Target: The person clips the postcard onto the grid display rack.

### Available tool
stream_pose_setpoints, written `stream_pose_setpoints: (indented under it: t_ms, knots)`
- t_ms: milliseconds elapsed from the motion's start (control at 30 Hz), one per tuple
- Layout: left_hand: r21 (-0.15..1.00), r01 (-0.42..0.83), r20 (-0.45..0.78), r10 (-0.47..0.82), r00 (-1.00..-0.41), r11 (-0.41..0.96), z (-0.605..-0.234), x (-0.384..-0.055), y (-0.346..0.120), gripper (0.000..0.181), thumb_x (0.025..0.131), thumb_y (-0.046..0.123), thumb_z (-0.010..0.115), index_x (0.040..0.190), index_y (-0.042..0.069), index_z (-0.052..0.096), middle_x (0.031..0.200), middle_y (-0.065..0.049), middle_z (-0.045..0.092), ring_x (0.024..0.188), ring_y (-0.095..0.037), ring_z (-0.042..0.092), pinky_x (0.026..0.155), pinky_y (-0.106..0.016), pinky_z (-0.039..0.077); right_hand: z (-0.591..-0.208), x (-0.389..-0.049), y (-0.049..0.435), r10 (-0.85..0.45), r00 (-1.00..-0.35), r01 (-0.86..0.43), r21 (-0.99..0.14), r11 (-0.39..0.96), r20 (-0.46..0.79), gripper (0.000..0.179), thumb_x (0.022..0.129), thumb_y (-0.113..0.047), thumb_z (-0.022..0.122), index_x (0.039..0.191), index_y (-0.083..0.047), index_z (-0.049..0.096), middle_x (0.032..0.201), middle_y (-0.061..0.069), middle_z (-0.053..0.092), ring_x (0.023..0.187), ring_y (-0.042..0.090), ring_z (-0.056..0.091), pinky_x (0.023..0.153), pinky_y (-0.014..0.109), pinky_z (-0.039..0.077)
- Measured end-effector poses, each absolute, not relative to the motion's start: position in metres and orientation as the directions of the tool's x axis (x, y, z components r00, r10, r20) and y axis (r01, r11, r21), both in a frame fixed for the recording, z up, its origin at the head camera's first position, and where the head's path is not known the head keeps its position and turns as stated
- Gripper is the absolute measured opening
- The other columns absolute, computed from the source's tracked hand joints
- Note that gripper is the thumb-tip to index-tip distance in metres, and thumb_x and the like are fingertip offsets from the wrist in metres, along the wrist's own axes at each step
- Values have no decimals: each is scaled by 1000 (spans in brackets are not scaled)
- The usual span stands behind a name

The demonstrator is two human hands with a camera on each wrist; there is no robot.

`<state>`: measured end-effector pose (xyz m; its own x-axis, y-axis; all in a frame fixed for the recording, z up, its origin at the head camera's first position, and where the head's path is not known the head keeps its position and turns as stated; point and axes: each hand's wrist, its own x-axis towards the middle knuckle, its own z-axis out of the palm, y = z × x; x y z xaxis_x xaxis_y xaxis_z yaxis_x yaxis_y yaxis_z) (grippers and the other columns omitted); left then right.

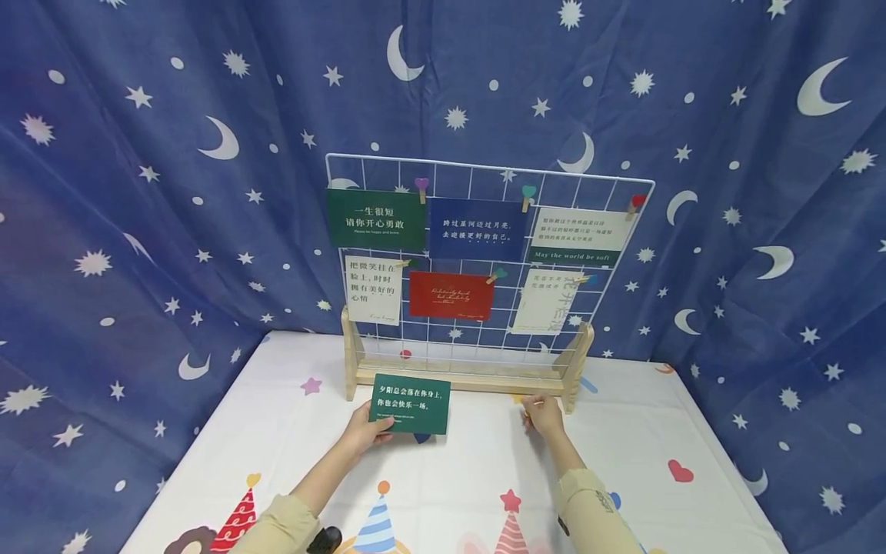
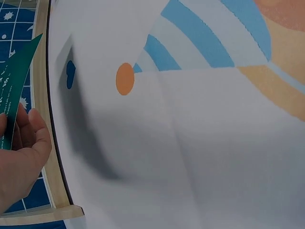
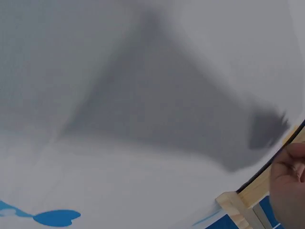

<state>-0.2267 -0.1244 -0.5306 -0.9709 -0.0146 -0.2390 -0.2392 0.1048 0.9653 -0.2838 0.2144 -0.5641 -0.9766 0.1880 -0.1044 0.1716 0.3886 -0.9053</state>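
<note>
My left hand (image 1: 365,432) grips a green card (image 1: 410,405) by its lower left corner, the thumb on its printed face. The card is tilted above the table, in front of the rack's wooden base. In the left wrist view the same card (image 2: 19,83) appears nearly edge-on, above fingers (image 2: 38,131) curled behind it. To the right, my right hand (image 1: 544,416) is close to the base, its fingers bent together. A small yellow piece (image 1: 527,414) shows at its fingertips, too small to identify. In the right wrist view the hand (image 3: 289,183) is partly cut off.
A white wire grid (image 1: 484,165) stands in a wooden base (image 1: 457,378). Several cards, including a red card (image 1: 451,296) and a blue card (image 1: 476,229), hang from it on small clips. The table (image 1: 277,400) has a printed white cloth; a starry blue curtain (image 1: 277,92) hangs behind.
</note>
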Motion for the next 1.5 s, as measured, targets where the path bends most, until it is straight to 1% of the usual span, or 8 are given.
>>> stream_pose_setpoints:
  t_ms: [167,367,467,567,800,967,1267,1500]
  knots:
    - [965,-241,-241,-15,-971,100,-531,-226,-122,38,89,-4,54,127,-8,46,107,-24,64,77,-15,65,74,-35,59,-569,-287,211,145,-988,96,-960,263,-59,26,90,-8,61,93,17,55,55,2,57,41,3,47,43,16,44]
    - [969,-229,-230,-3,-973,97,-529,-227,-120,39,90,-4,53,128,-7,45,109,-24,63,77,-13,64,76,-34,58,-598,-304,219,95,-991,-81,-990,114,92,23,81,-7,73,88,13,65,68,11,64,53,9,61,52,22,56]
    - [970,-223,-224,0,-975,98,-529,-228,-119,38,90,-4,53,127,-7,45,109,-25,63,77,-12,64,76,-34,58,-586,-298,212,118,-990,-64,-992,110,77,23,81,2,69,97,17,63,73,16,66,57,10,64,58,22,58]
    - [970,-221,-222,1,-975,98,-529,-229,-119,38,90,-4,53,127,-7,46,109,-24,63,77,-12,63,74,-32,58,-564,-287,204,130,-991,-2,-994,112,16,27,84,12,60,105,25,52,72,18,66,57,9,64,58,23,58]
    - [974,-208,-211,14,-977,94,-530,-231,-118,38,90,-4,53,127,-8,46,108,-24,64,78,-12,63,73,-31,58,-554,-282,200,107,-994,48,-992,120,-35,27,88,7,57,108,25,51,62,4,64,52,4,59,52,19,55]
    - [975,-206,-208,18,-978,88,-530,-230,-117,37,89,-4,54,125,-8,47,108,-23,64,78,-13,64,78,-36,58,-557,-279,200,83,-996,44,-989,140,-33,27,89,10,51,113,23,52,60,5,58,51,7,56,50,21,55]
    - [975,-208,-209,1,-978,82,-530,-233,-113,38,89,-3,55,126,-8,47,109,-23,64,76,-11,63,79,-37,58,-556,-276,196,72,-996,50,-998,43,-47,36,83,14,59,117,23,50,68,4,64,59,7,63,61,21,58]
    - [976,-213,-211,-31,-977,51,-527,-234,-107,40,88,-3,57,126,-9,46,109,-25,63,74,-10,62,75,-33,58,-559,-279,193,121,-992,-20,-995,93,31,28,86,7,60,109,21,55,64,-1,63,57,5,60,58,21,57]
